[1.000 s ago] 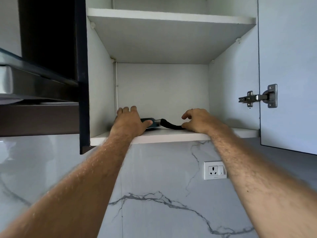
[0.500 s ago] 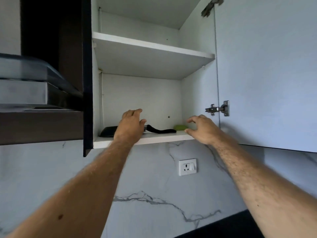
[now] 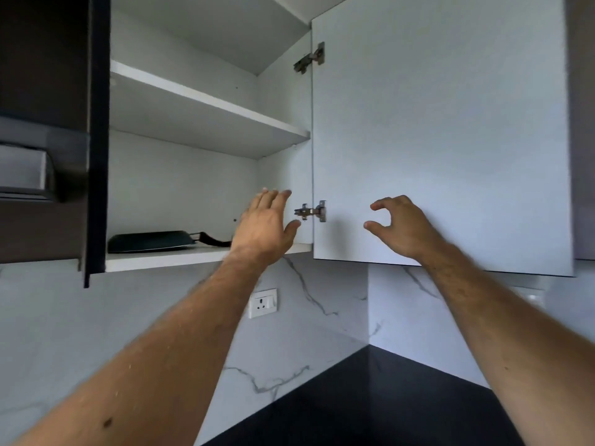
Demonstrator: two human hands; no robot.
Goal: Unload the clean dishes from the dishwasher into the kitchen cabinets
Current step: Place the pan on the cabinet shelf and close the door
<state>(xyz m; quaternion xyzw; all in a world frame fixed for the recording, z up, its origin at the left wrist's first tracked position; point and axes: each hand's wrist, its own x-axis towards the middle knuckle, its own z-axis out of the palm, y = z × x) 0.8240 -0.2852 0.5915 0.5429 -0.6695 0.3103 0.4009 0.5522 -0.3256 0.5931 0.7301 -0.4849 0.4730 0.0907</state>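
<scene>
From the head camera, your left hand [image 3: 265, 225] is raised before the open cabinet [image 3: 206, 120], its grip wide and holding nothing. Your right hand [image 3: 401, 225] hovers before the door [image 3: 444, 123], fingers loosely curled, empty. The pan [image 3: 151, 241] lies flat on the bottom shelf [image 3: 167, 258].

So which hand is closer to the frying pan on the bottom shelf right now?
Left. The left hand is raised just right of the frying pan, hiding the end of its handle. The right hand is farther right, in front of the open cabinet door.
</scene>
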